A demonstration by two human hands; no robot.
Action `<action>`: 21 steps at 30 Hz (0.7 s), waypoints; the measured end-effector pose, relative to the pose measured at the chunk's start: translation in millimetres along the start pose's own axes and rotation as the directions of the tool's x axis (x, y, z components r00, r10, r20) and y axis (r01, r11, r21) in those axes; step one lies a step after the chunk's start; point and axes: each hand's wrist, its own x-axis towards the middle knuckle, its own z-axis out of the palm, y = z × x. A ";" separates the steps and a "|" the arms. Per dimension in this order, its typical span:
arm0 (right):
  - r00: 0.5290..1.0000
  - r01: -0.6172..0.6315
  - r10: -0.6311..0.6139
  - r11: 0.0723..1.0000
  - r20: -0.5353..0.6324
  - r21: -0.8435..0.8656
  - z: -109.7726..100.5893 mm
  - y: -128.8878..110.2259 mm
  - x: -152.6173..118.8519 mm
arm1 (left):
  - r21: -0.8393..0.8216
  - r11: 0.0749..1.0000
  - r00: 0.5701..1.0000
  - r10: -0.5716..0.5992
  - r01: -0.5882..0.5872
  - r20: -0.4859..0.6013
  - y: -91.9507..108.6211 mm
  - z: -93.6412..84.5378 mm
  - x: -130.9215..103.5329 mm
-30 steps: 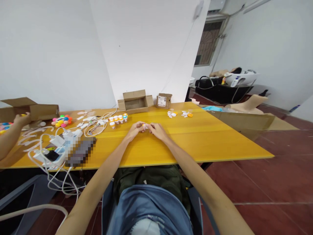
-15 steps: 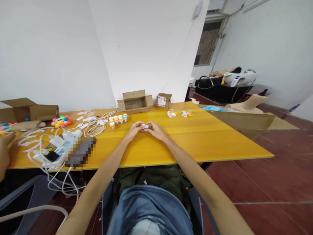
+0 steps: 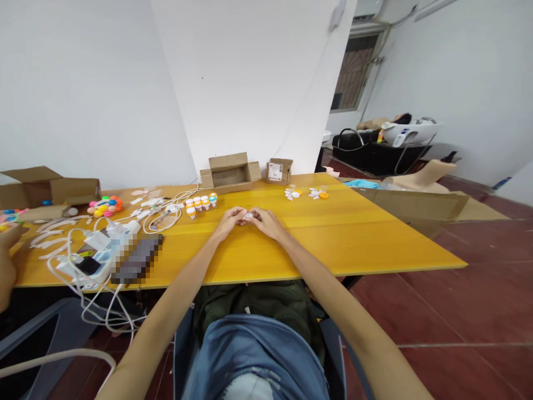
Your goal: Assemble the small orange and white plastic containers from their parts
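Both my left hand (image 3: 230,221) and my right hand (image 3: 264,221) are closed around a small white piece (image 3: 249,215) just above the yellow table (image 3: 333,239). Its kind is too small to tell, and my fingers cover much of it. Up and left of my left hand stand several small round-capped containers (image 3: 200,204), mostly white and orange, one with a teal cap. Beyond my right hand lie a group of small white pieces (image 3: 293,194) and another group with an orange round part (image 3: 323,195).
An open cardboard box (image 3: 230,173) and a smaller labelled box (image 3: 278,172) stand by the wall. At left are a power strip (image 3: 112,250) with cables, a dark blurred device (image 3: 139,258), coloured balls (image 3: 105,206) and another person's hand (image 3: 8,239).
My fingers have shifted slightly on the small piece, and less of it shows. The other person's hand at far left has moved a little.
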 end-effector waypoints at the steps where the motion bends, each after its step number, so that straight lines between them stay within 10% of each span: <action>1: 1.000 0.010 -0.010 1.000 -0.004 -0.017 -0.4 -0.7 -0.4 | 0.005 1.000 1.000 0.000 0.000 0.003 0.1 -0.1 -0.1; 21: 0.999 0.012 -0.019 0.990 -0.044 -0.143 -0.9 -2.6 -1.8 | 0.025 0.999 1.000 0.020 -0.020 0.018 3.2 1.8 -1.2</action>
